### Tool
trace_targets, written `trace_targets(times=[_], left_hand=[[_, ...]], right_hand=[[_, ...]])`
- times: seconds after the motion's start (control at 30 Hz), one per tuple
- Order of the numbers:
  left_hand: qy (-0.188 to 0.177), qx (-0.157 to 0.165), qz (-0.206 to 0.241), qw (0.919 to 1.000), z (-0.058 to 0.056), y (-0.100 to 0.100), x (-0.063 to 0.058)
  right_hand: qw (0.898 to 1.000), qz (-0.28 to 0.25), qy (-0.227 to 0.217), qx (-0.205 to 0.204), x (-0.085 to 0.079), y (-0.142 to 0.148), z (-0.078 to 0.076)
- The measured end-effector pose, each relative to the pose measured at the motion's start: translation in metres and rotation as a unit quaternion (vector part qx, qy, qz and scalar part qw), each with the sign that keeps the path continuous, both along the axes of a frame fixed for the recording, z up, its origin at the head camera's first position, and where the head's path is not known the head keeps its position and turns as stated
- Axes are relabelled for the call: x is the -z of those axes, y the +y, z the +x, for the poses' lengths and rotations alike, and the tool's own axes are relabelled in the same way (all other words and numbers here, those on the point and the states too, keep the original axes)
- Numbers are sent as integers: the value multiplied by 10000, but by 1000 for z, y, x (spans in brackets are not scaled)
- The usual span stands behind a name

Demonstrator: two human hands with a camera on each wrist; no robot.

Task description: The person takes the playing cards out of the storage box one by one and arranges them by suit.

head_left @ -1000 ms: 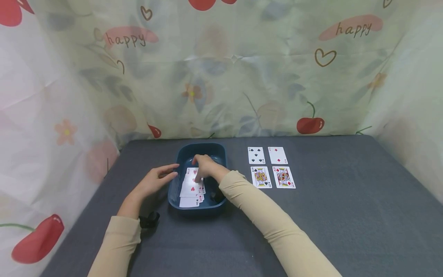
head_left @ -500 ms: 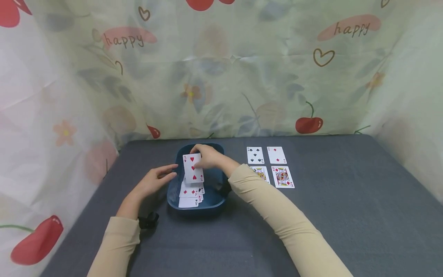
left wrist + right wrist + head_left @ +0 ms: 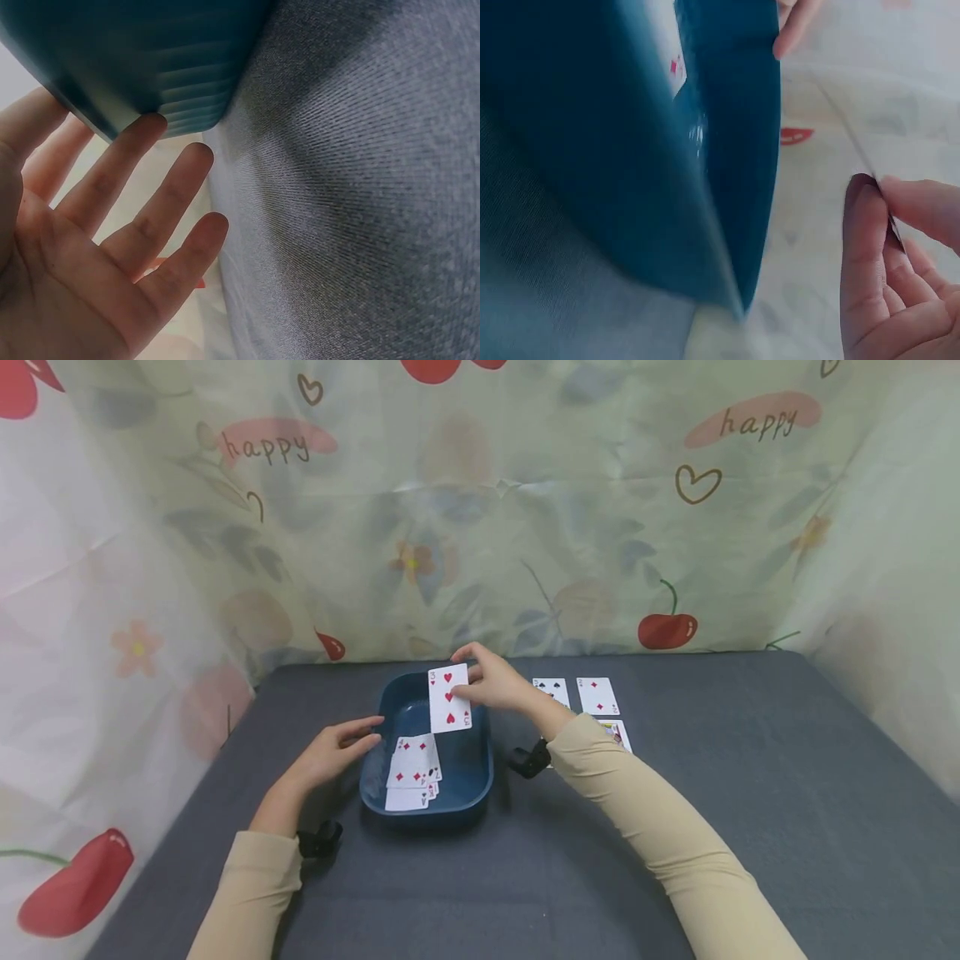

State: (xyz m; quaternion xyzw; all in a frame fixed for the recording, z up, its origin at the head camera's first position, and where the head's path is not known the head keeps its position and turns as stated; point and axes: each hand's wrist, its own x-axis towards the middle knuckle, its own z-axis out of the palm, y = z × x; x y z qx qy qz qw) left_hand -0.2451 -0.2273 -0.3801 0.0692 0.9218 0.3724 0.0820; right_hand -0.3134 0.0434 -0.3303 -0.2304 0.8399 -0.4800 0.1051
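Observation:
My right hand pinches a three of hearts playing card between thumb and fingers, above the far right part of a dark blue plastic bin. The right wrist view shows this card edge-on, apart from the bin. Several overlapping playing cards lie face up in the bin, a four of diamonds on top. At the bin's left side is my left hand, its fingers extended and spread. In the left wrist view its fingers are at the bin's outer wall; firm contact is unclear.
On the dark grey tablecloth right of the bin lie a five of spades, a two of diamonds and a partly covered king. My right arm hides some of the cards there. A patterned curtain stands behind the table.
My right hand has lifted the three of hearts from the pile and moved it up and to the right, uncovering the four of diamonds. The left hand stays in place.

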Motion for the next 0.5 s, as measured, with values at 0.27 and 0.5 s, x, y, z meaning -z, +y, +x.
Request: trace_targets(times=[0.27,0.5], left_hand=[[39,-4,-8,10000,1,0,0],[-44,-30,-8,10000,1,0,-1]], right_hand=[[9978,-533,148,353,3,49,2],[9953,-443,389,766,9,96,4]])
